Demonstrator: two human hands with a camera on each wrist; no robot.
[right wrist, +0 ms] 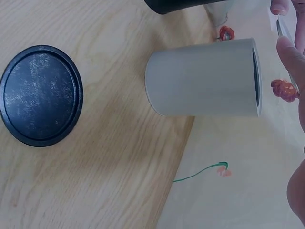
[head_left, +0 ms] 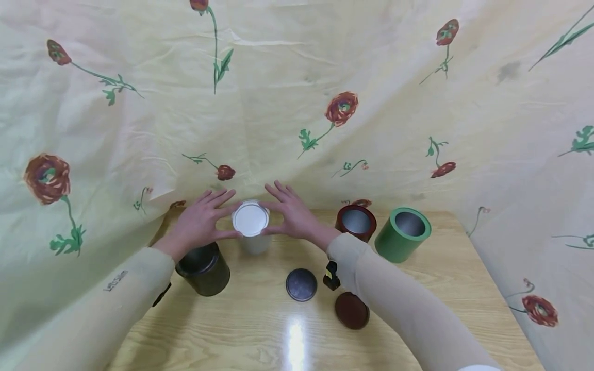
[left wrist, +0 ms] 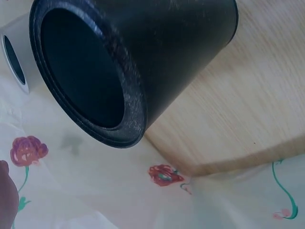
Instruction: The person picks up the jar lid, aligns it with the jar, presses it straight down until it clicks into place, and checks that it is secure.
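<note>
Your left hand (head_left: 197,222) and right hand (head_left: 293,215) flank the white lid (head_left: 250,219), fingers (head_left: 214,197) spread and nearly straight, thumb and forefinger tips touching its rim from either side. The lid is round, flat and plain white, held over the white can (right wrist: 202,77) at the far middle of the wooden worktop (head_left: 260,335). A black can (head_left: 203,268) stands near left, green can (head_left: 402,234) and dark red can (head_left: 356,222) to the right, black lid (head_left: 301,284) and dark red lid (head_left: 351,310) nearer. A flowered cloth (head_left: 278,77) hangs behind.
</note>
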